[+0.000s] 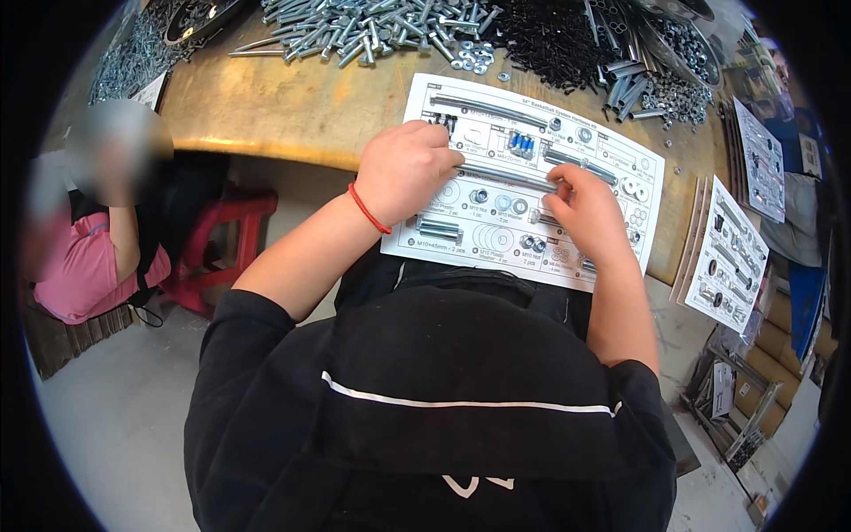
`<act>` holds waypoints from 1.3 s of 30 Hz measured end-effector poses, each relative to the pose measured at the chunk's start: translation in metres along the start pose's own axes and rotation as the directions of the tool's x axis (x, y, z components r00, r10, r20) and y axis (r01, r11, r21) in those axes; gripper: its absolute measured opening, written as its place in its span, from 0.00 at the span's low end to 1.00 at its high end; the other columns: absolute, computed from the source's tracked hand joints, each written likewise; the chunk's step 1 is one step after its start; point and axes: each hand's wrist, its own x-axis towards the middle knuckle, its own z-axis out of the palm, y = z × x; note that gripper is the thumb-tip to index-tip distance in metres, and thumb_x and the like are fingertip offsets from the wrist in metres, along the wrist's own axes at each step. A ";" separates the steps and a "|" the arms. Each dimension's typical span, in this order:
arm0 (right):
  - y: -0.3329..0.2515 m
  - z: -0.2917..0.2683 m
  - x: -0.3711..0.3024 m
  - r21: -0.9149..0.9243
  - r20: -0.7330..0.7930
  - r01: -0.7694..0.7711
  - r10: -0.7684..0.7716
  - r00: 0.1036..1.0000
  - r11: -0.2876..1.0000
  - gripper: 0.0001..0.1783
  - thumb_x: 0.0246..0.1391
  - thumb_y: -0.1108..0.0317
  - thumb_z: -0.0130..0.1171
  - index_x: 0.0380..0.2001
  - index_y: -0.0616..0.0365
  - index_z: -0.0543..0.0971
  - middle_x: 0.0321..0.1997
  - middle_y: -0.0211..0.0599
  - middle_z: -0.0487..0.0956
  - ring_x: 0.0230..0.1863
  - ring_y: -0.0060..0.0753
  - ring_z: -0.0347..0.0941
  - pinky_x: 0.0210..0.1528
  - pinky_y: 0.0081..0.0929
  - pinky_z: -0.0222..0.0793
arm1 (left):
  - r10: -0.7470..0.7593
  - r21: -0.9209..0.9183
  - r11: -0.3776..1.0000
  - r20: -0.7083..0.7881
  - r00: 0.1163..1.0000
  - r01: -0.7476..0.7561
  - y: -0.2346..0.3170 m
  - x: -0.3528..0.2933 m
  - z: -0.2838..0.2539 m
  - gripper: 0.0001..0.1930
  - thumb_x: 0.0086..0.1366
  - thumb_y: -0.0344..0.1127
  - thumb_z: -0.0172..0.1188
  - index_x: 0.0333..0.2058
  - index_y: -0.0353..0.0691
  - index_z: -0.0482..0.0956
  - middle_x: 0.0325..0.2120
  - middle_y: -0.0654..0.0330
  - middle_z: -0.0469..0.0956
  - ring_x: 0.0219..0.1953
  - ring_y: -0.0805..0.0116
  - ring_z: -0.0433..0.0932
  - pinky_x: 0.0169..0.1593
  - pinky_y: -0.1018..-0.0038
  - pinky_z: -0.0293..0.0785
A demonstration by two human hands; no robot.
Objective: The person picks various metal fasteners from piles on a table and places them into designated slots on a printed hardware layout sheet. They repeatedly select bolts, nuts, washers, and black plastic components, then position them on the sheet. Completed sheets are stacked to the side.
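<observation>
A long silver bolt (505,176) lies across the middle of a white printed hardware sheet (651,182). Fingers of my left hand (408,168), which has a red cord at its wrist, are closed at the bolt's left end. At its other end, my right hand (581,208) pinches with thumb and fingertips. Above it on the sheet is another long bolt (487,108), with small black screws (443,121) and blue-banded screws (521,144) below. Towards the lower left are short silver tubes (439,229). Both hands cover parts of the sheet.
Beyond the sheet are heaps of silver bolts (363,27), black screws (550,40) and metal tubes (629,89) on the wooden table (266,97). More hardware sheets (727,253) stand at right. A person in pink (106,270) sits at left near a red stool (208,253).
</observation>
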 end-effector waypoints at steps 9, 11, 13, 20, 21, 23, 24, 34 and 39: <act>0.003 0.006 0.001 0.019 -0.020 -0.021 0.021 1.000 1.000 0.08 0.49 0.72 0.62 0.35 0.58 0.78 0.29 0.37 0.76 0.31 0.39 0.73 0.34 0.33 0.68 | -0.231 -0.218 0.957 -0.158 0.960 0.194 -0.009 -0.024 0.003 0.11 0.46 0.33 0.71 0.32 0.42 0.83 0.32 0.62 0.78 0.37 0.60 0.77 0.40 0.67 0.74; 0.005 0.009 0.003 0.055 -0.037 -0.004 0.006 0.999 0.998 0.08 0.50 0.72 0.62 0.35 0.58 0.78 0.29 0.37 0.76 0.31 0.39 0.73 0.34 0.33 0.69 | -0.261 -0.235 0.947 -0.173 0.950 0.217 -0.013 -0.032 0.008 0.11 0.47 0.33 0.71 0.32 0.43 0.83 0.31 0.63 0.78 0.37 0.60 0.76 0.40 0.67 0.74; 0.008 0.009 0.001 0.068 -0.053 -0.006 0.009 0.999 0.998 0.08 0.50 0.71 0.62 0.36 0.57 0.78 0.30 0.38 0.76 0.30 0.39 0.73 0.34 0.33 0.69 | -0.264 -0.256 0.943 -0.196 0.944 0.211 -0.013 -0.031 0.013 0.11 0.47 0.32 0.71 0.32 0.42 0.83 0.31 0.63 0.78 0.37 0.60 0.76 0.40 0.68 0.73; 0.009 0.011 0.002 0.080 -0.106 0.029 -0.021 0.994 0.996 0.09 0.50 0.70 0.63 0.36 0.57 0.78 0.28 0.37 0.77 0.28 0.37 0.74 0.32 0.33 0.69 | -0.298 -0.278 0.932 -0.221 0.929 0.233 -0.012 -0.028 0.017 0.12 0.46 0.28 0.71 0.32 0.39 0.83 0.31 0.59 0.78 0.35 0.61 0.77 0.38 0.70 0.73; 0.010 0.008 0.004 0.122 -0.048 -0.021 0.027 0.998 0.992 0.10 0.49 0.70 0.64 0.37 0.56 0.78 0.27 0.36 0.76 0.28 0.35 0.73 0.32 0.32 0.69 | -0.296 -0.290 0.929 -0.211 0.931 0.230 -0.013 -0.028 0.017 0.13 0.45 0.28 0.72 0.32 0.39 0.83 0.31 0.59 0.78 0.36 0.60 0.77 0.39 0.70 0.73; 0.013 -0.001 0.009 0.159 -0.013 -0.068 0.071 0.997 0.985 0.11 0.49 0.69 0.64 0.38 0.56 0.79 0.26 0.34 0.77 0.26 0.32 0.72 0.32 0.30 0.69 | -0.295 -0.313 0.922 -0.191 0.936 0.227 -0.015 -0.028 0.015 0.13 0.45 0.28 0.72 0.32 0.39 0.83 0.31 0.59 0.79 0.36 0.60 0.77 0.39 0.70 0.73; 0.017 -0.009 0.014 0.155 -0.035 -0.060 0.066 0.997 0.986 0.12 0.49 0.69 0.64 0.38 0.56 0.79 0.25 0.33 0.77 0.26 0.31 0.72 0.32 0.30 0.69 | -0.291 -0.322 0.920 -0.184 0.939 0.222 -0.017 -0.028 0.013 0.14 0.44 0.28 0.72 0.33 0.39 0.83 0.31 0.59 0.79 0.36 0.60 0.77 0.40 0.70 0.73; 0.083 -0.084 0.121 -0.623 -0.291 -0.001 -0.231 0.928 0.782 0.15 0.54 0.74 0.49 0.42 0.46 0.79 0.40 0.35 0.77 0.42 0.47 0.75 0.41 0.43 0.72 | -0.284 -0.473 0.867 -0.202 0.937 0.161 -0.028 -0.031 0.022 0.18 0.42 0.29 0.75 0.35 0.39 0.82 0.33 0.59 0.79 0.36 0.61 0.77 0.38 0.70 0.74; 0.079 -0.092 0.094 -0.467 -0.512 0.142 -0.398 0.761 0.873 0.09 0.52 0.68 0.59 0.38 0.51 0.79 0.35 0.35 0.78 0.36 0.38 0.76 0.36 0.34 0.72 | -0.412 -0.634 0.732 -0.123 0.903 0.248 -0.032 -0.038 0.018 0.20 0.45 0.27 0.75 0.39 0.35 0.81 0.32 0.62 0.77 0.31 0.75 0.73 0.32 0.82 0.68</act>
